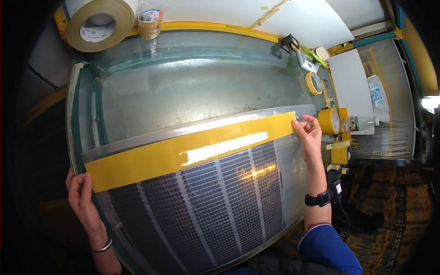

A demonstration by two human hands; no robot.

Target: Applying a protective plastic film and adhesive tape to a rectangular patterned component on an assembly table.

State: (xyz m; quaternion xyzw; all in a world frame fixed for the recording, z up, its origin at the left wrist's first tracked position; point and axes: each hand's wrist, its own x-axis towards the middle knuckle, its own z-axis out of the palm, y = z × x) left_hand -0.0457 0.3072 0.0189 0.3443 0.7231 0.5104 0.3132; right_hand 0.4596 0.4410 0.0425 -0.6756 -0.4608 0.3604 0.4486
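A wide strip of glossy yellow tape (151,160) stretches across the sheet in front of me. At its left end, my left hand (81,195) pinches the strip between thumb and fingers. My right hand (308,133) pinches the opposite end, at the upper right corner. Beneath the tape lies a dark panel with rows of small marks and pale bands (206,197), under a clear plastic film (291,183). A fold of that film shows along the tape's far edge. Whether the tape is stuck down along its length, I cannot tell.
A large tape roll (98,27) and a stack of smaller rolls (150,25) stand at the back left. On the right are a yellow tape roll (328,121), another roll (314,83), a plastic bottle (364,123) and a white board (350,87). A glass-like rim (75,119) borders the table's left side.
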